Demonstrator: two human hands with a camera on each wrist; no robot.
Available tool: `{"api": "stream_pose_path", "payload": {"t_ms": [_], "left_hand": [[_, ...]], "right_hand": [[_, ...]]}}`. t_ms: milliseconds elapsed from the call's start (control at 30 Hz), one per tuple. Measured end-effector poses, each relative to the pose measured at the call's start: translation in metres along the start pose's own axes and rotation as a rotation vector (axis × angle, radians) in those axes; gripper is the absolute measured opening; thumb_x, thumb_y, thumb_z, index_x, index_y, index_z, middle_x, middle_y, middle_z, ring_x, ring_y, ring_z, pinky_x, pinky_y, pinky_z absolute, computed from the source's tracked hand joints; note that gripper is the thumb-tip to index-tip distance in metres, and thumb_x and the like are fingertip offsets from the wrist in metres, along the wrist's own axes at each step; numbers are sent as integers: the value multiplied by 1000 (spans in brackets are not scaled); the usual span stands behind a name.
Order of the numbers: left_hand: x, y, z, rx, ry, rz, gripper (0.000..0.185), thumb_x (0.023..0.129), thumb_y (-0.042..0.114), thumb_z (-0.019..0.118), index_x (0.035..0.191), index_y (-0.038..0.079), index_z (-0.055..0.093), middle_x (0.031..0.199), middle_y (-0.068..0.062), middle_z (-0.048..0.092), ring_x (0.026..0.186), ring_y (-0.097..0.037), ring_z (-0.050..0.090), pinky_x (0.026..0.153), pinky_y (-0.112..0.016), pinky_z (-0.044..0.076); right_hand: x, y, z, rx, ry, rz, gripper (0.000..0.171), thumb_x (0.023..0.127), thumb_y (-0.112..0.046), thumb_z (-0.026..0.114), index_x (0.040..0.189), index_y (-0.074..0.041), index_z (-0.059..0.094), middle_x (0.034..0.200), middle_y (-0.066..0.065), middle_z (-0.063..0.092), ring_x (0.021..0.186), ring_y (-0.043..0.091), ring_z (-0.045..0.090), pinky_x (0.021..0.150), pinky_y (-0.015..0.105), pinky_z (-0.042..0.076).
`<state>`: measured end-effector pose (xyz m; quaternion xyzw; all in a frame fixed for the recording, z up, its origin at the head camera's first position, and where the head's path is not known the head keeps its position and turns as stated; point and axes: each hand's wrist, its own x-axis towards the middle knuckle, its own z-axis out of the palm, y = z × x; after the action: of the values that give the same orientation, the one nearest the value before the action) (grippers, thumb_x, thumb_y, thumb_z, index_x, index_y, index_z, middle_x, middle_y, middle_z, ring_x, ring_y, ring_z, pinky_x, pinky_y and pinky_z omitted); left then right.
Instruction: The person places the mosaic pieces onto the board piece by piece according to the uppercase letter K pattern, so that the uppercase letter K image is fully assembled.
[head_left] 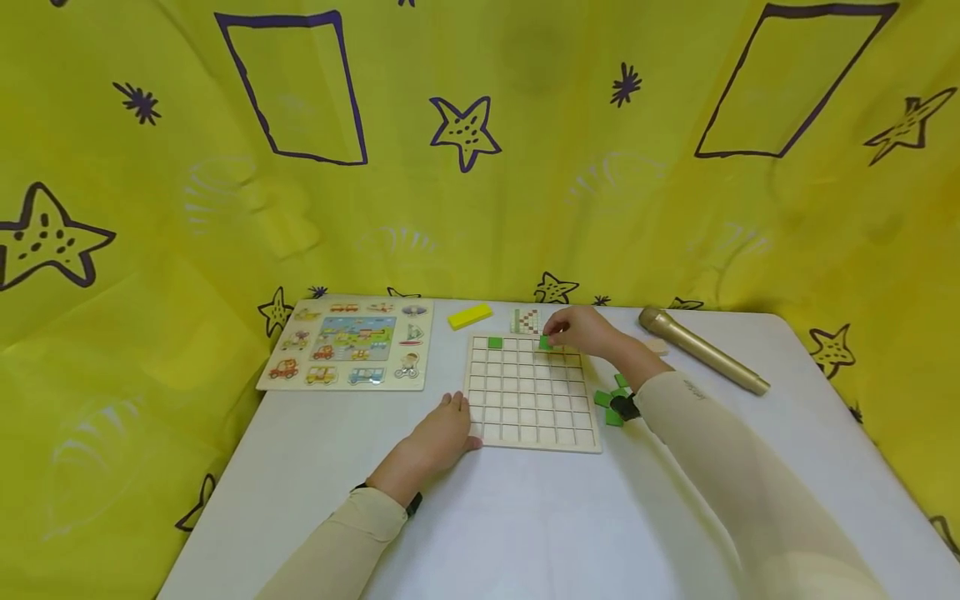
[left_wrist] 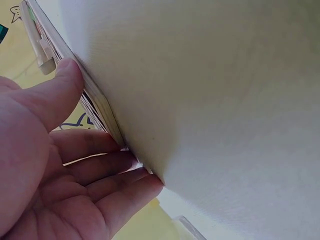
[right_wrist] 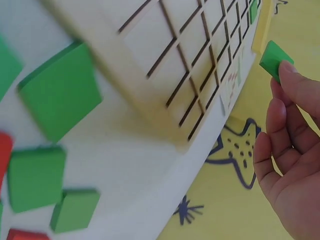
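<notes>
tile [right_wrist: 272, 59] sits pinched between the right fingers [right_wrist: 276, 117].

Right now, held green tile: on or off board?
Off: right wrist view shows fingers pinching the green tile, clear of the board.

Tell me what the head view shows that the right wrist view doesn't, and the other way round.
Only the head view shows the left hand, the puzzle and the microphone.

Only the right wrist view shows red tiles, cut off by the frame's edges.

Both show the right hand pinching a green tile, the loose green tiles, the grid board and the card.
</notes>
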<state>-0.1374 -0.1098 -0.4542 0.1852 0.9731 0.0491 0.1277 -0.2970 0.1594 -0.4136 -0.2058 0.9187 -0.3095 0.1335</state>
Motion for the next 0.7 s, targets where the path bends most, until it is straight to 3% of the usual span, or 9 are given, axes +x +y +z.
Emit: {"api": "stream_pose_path", "payload": {"t_ms": [700], "left_hand": [[-1, 1, -3, -5, -10, -24, 76, 99, 41, 62, 144, -16, 41, 151, -29, 41, 142, -41, 38, 115, -41, 37]], "right_hand": [[39, -33, 45, -7, -34, -70, 11, 94, -12, 73, 103, -7, 76, 99, 4, 71, 94, 22, 63, 84, 37, 53]]}}
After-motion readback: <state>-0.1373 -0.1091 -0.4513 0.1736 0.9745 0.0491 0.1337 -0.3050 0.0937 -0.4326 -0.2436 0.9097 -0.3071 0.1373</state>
